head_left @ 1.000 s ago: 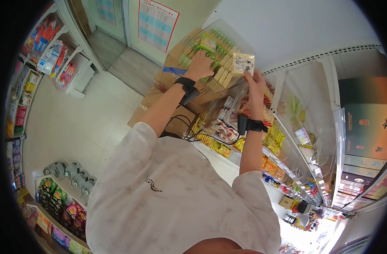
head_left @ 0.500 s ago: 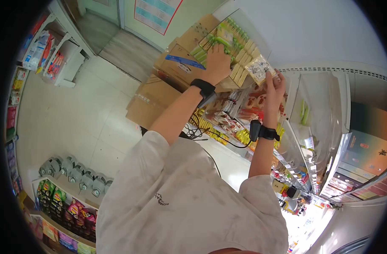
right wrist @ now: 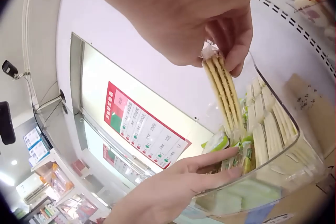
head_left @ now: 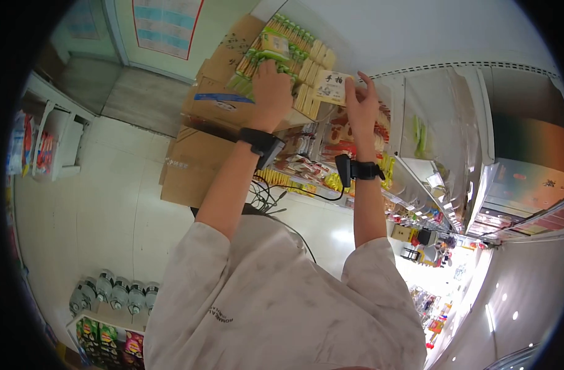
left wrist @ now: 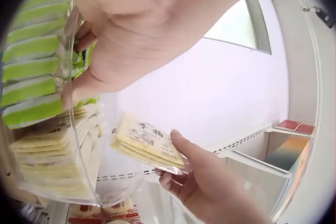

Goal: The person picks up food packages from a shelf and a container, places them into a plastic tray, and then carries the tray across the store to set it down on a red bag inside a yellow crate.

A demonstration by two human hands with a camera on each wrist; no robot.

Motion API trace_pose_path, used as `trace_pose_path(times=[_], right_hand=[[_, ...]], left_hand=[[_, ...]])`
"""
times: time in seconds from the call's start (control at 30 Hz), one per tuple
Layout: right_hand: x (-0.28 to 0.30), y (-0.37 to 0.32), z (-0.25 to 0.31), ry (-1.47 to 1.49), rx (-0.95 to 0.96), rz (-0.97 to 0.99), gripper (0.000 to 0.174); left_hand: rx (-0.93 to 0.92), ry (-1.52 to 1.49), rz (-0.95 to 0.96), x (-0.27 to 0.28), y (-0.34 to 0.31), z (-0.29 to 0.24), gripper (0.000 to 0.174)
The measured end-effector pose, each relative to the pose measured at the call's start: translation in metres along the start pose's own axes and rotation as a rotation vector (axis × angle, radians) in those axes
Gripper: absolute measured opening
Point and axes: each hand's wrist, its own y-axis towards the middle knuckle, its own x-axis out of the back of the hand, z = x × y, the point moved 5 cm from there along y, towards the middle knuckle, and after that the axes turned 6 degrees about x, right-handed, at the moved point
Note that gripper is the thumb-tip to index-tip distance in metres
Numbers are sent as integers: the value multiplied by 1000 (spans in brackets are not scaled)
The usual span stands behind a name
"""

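Observation:
My right hand (head_left: 363, 112) pinches a biscuit pack (head_left: 329, 87) between thumb and fingers, at the right side of a clear bin (right wrist: 296, 158). The pack has a pale yellow face with dark print, and thin stacked biscuits show along its edge in the right wrist view. My left hand (head_left: 272, 97) reaches into the bin, its fingers lying on packets with green wrappers (left wrist: 32, 71); its fingertips are partly hidden among them. Beside these stand rows of pale yellow biscuit packs (left wrist: 44, 158) on edge. A loose green packet (head_left: 274, 44) lies on top of the rows.
Under the bin are cardboard boxes (head_left: 199, 157). Shelves with bagged snacks (head_left: 300, 163) run along the right, below a white perforated rail (head_left: 417, 69). A black cable (head_left: 319, 196) hangs near my wrists. Large bottles (head_left: 118, 293) stand on the left.
The head view has turned, so the bin first shifted right, then back left. My left hand stays over the green packets. My right hand keeps hold of the biscuit pack, now with its printed face up.

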Motion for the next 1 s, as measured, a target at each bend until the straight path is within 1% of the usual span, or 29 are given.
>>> trace_pose_path(times=[0.03, 0.07, 0.13, 0.23, 0.33, 0.37, 0.43, 0.57, 0.67, 0.77, 0.87, 1.0], right_hand=[[0, 1, -3, 23, -2, -8, 49], [0, 0, -5, 31, -5, -18, 49], [1, -3, -5, 52, -9, -33, 50], [2, -11, -4, 147, -40, -55, 50], [3, -26, 13, 242, -166, -73, 50], [5, -26, 9, 195, -130, -52, 51], [5, -28, 12, 195, -142, -29, 48], [10, -28, 1, 270, -134, -16, 44], [8, -29, -2, 414, -282, -27, 44], [-4, -25, -12, 612, -370, -17, 57], [-18, -15, 24, 661, -269, 208, 62], [-46, 2, 5, 399, -185, 381, 58]], left_hand=[[-28, 37, -55, -6, 3, 4, 33], [-22, 42, -39, -12, 4, 6, 35], [-5, 56, -8, -5, 7, 6, 38], [0, 54, 93, 2, 14, 9, 43], [6, 73, 108, 2, 19, 11, 46], [-2, 76, 85, 1, 19, 11, 46], [-23, 78, 44, 1, 17, 11, 48], [-11, 85, 62, 0, 16, 10, 48], [-14, 64, 71, 3, 17, 11, 49], [-12, 72, 71, -1, 17, 12, 51], [-16, 84, 78, -5, 18, 15, 51], [3, 92, 121, -3, 20, 15, 51]])
